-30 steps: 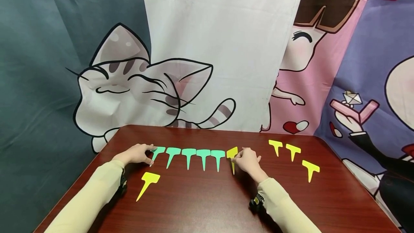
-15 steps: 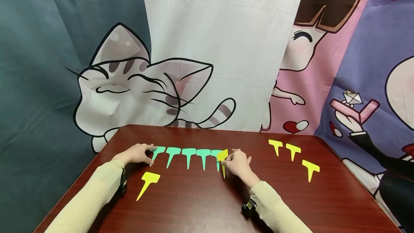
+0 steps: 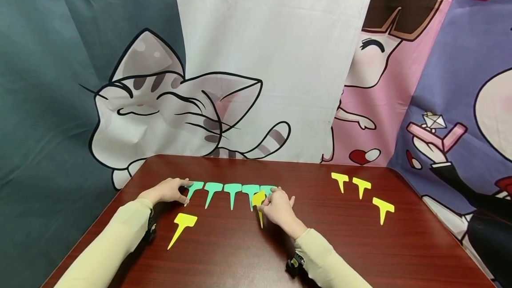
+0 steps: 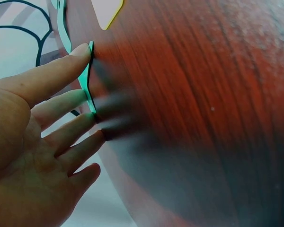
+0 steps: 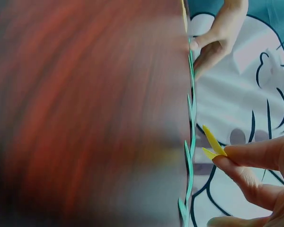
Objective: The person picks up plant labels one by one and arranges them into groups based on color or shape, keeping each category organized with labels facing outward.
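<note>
Flat T-shaped plastic plant labels lie on the table. My left hand [image 3: 170,190] rests at the leftmost green plant label [image 3: 195,187], thumb by its stem and fingers at its head. In the left wrist view, the fingers [image 4: 68,127] of that hand are spread and fairly straight, touching the green label [image 4: 87,87]. My right hand [image 3: 280,208] pinches a yellow plant label [image 3: 258,198] between thumb and fingertips, raised over the table, stem down. In the head view it overlaps the right end of the green row; the right wrist view shows the yellow label [image 5: 213,143] edge-on.
Several green labels [image 3: 233,189] form a row across the table [image 3: 224,257]. One yellow label [image 3: 185,220] lies in front of my left hand. Three more, including the nearest yellow label [image 3: 383,204], lie at the right. A cartoon-printed cloth [image 3: 276,66] hangs behind.
My right hand has carried the yellow label leftward and slightly nearer, from beside the green row to in front of its right end. My left hand stays in place.
</note>
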### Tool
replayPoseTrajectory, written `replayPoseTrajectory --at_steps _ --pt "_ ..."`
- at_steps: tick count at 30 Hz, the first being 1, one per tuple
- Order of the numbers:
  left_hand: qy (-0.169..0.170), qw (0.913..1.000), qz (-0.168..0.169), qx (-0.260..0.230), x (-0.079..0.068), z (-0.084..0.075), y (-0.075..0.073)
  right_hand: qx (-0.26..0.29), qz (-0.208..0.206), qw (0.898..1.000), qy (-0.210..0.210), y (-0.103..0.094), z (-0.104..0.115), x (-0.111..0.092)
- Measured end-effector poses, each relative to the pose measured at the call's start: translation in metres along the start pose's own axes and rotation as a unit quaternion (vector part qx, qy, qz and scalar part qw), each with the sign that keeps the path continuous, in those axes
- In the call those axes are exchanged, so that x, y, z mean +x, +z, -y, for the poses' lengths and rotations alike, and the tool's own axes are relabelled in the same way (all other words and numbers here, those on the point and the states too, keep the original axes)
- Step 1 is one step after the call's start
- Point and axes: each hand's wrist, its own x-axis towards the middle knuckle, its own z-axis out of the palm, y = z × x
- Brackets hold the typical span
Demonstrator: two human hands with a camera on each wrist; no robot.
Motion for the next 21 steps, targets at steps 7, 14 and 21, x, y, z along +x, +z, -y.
replayPoseTrajectory --at_steps 7,14,21 --pt "0.0 1.0 0.003 -0.005 -0.001 -0.001 -0.002 0.01 0.019 1.0 -0.015 0.01 0.015 -0.003" --pt "-0.001 1.0 0.003 -0.007 -0.002 -0.004 -0.004 0.013 0.024 0.999 -0.036 0.019 0.029 -0.006" --pt "-0.004 0.9999 0.009 -0.005 -0.001 -0.003 -0.003 0.003 0.039 0.998 -0.051 0.032 0.043 -0.01"
